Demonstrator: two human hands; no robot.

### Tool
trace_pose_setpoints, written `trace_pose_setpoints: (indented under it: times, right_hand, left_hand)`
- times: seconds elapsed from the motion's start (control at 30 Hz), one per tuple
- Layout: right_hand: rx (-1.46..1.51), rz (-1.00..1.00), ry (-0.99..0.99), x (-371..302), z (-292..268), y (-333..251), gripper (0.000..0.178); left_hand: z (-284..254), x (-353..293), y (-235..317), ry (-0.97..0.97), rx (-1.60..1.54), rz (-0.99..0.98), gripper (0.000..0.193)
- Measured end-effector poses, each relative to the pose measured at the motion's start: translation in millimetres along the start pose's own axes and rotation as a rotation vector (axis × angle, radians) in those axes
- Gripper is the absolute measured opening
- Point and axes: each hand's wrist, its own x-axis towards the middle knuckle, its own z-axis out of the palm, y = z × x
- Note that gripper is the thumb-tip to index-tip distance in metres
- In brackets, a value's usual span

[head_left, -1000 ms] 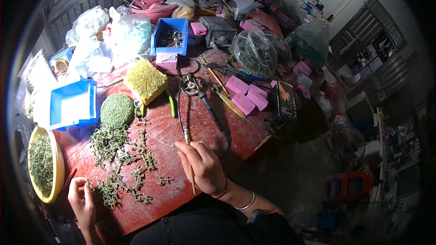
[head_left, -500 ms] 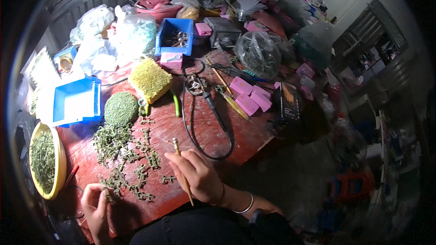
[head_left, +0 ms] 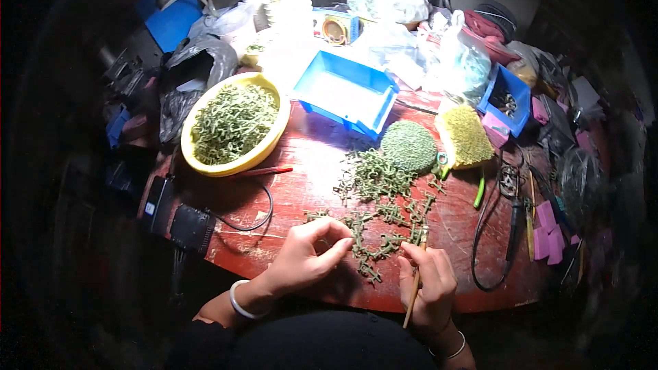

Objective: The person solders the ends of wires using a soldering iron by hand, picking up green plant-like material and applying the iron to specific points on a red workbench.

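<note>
- Left hand, lower centre of the frame: fingers curled in, thumb and fingertips pinched together at the table edge; whether a small green piece sits in the pinch cannot be told.
- Right hand, lower centre-right: clenched around a thin wooden stick, held like a pen, its upper tip just beside the nearest green pieces, its lower end sticking out below the hand.
- Green pieces: small branched plastic bits scattered on the red table between and above the two hands, thickest at frame centre.
- Yellow bowl, left of centre: filled with more green bits, well apart from the hands.
- Blue tray, upper centre: open, tilted, just above the scattered pile.
- Green dome, centre-right: round, bumpy, touching the top of the pile.
- Yellow block: just beside the dome, to its right.
- Small blue bin, upper right, holding dark bits.
- Black cable, right: looped on the table beside the right hand.
- Pink blocks, far right edge of the table.
- Dark flat device, lower left, with a thin cord curving toward the bowl.
</note>
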Motion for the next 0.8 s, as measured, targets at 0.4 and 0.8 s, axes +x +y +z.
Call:
trace_pose_setpoints:
  times: [0.4,0.8]
  right_hand:
    - [0.223,0.027,-0.160,15.1,15.1,-15.2,0.031]
    - [0.221,0.069,-0.131,13.1,21.2,-16.2,0.028]
  left_hand:
    - [5.6,-4.8,4.1,0.037,0.212,0.284,0.011]
    - [9.1,-2.8,2.9,0.047,0.304,0.389,0.013]
